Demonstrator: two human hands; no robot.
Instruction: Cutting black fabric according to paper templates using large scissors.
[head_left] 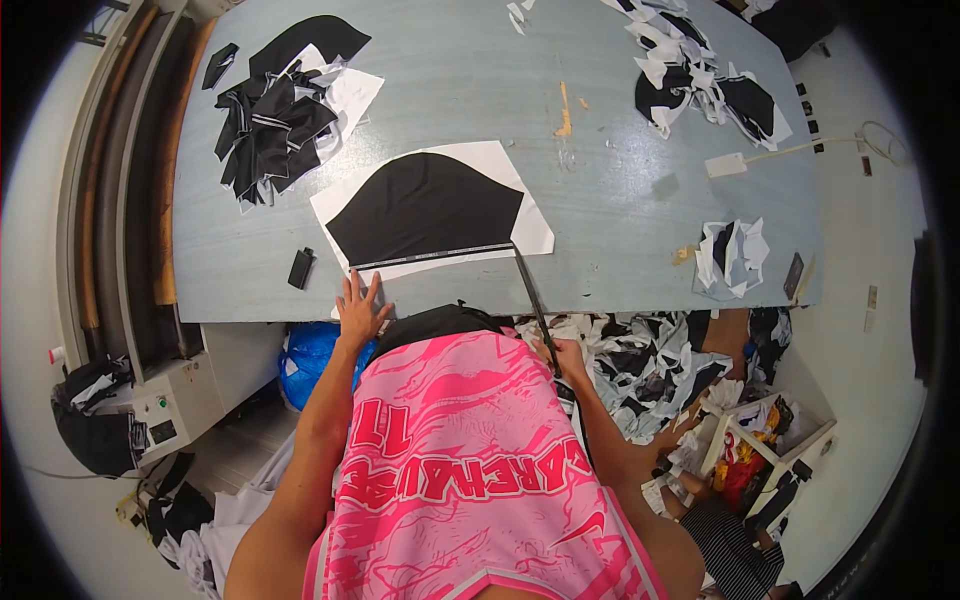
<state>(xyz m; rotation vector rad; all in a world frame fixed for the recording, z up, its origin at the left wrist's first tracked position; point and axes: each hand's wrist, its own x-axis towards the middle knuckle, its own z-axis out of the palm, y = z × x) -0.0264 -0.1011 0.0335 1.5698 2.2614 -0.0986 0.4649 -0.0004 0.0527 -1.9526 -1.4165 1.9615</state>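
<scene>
Pink patterned jersey [460, 430] on the person's body fills the foreground. Just beyond it, by the near edge of the table [620, 200], a black fabric panel [425, 205] lies flat within a white margin. Its long axis runs left to right, rising slightly toward the right; the rounded edge points away from the person, while the straight edge, with a pale, narrow band, faces the body.

The left hand [362, 308] has its grip released, fingers spread at the panel's near left corner. The right hand [565, 358] has its grip clenched around the handles of dark scissors [531, 290], whose long axis slants forward and a little left, tip at the panel's near right corner.

At lower right, a white box [806, 446] holds a jumble of red, yellow and white cloth. Beneath the table, left of the body, sits a blue plastic bag [308, 368]; its contents cannot be made out.
</scene>
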